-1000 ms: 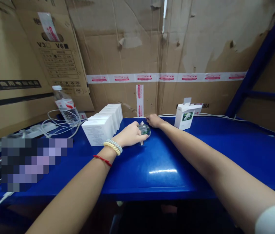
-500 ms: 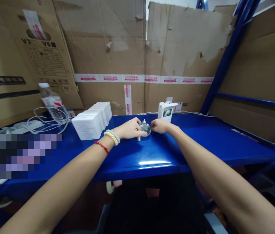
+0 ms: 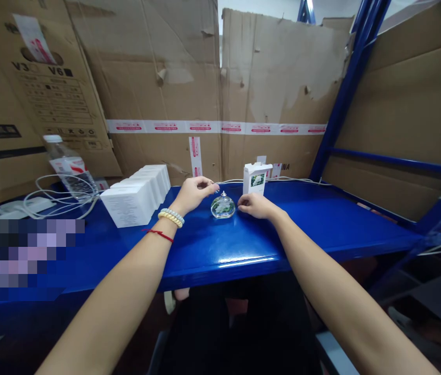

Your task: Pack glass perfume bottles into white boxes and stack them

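Observation:
A round, flat glass perfume bottle (image 3: pixel 223 207) stands upright on the blue table, its silver spray neck uncovered and greenery printed on its front. My left hand (image 3: pixel 196 192) is raised just left of the neck, thumb and fingers pinched together. Something small and shiny shows at those fingertips, too small to name. Close to the bottle's right side, my right hand (image 3: pixel 256 205) rests low with its fingers curled together; what they hold, if anything, is hidden. Directly behind this hand stands a small white carton (image 3: pixel 254 182) with a green picture and raised top flaps.
A row of white boxes (image 3: pixel 126 203) stands on the blue table (image 3: pixel 220 260) left of my hands. Farther left are a tilted water bottle (image 3: pixel 67 169), looped white cable (image 3: pixel 35 195) and a blurred-out patch. Cardboard sheets (image 3: pixel 165 94) and a blue post (image 3: pixel 337 99) bound the table.
My left hand has come off the perfume bottle and lifted to its left, so the bottle's front now shows. The right hand stays by its right side. The whole view has shifted.

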{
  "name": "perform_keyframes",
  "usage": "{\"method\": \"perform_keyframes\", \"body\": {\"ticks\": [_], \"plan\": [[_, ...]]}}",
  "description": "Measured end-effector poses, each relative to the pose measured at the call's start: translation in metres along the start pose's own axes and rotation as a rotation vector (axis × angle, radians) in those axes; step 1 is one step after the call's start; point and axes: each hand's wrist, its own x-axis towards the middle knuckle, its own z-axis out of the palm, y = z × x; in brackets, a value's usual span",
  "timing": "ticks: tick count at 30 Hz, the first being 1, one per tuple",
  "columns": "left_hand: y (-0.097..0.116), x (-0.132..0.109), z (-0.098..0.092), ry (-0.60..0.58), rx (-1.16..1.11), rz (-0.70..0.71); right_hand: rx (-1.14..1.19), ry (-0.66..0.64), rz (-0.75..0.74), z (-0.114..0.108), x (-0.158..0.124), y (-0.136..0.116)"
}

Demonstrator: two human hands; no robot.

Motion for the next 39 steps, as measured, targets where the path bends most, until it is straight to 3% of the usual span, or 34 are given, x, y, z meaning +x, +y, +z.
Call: {"method": "perform_keyframes", "body": {"ticks": [4,9,15,23,25,29,31,35,39], "plan": [[-0.005,0.001,-0.005,0.109,-0.139,-0.074,0.047,0.053,0.012,-0.003,-0.001,-0.004],[-0.013,0.001,0.0,0.183,-0.062,-0.112,0.099,0.092,0.04,-0.006,-0.003,-0.012],[-0.008,-0.005,0.007,0.182,0.063,0.017,0.082,-0.048,0.044,-0.005,-0.002,-0.008],[-0.001,-0.009,0.01,0.109,-0.079,0.045,0.051,-0.159,0.037,-0.01,-0.004,-0.006],[0.004,-0.012,0.013,0.108,-0.03,0.098,0.075,-0.105,0.045,-0.012,-0.005,-0.009],[0.01,-0.018,0.02,0.092,0.278,0.318,0.152,0.149,0.049,-0.016,-0.008,-0.014],[0.01,-0.018,0.023,0.097,0.398,0.429,0.172,0.172,0.058,-0.015,-0.008,-0.014],[0.004,-0.016,0.025,0.143,0.495,0.512,0.073,-0.015,0.06,-0.01,-0.005,-0.008],[0.002,-0.016,0.022,0.082,0.512,0.55,-0.005,-0.14,0.014,-0.005,-0.002,-0.004]]}}
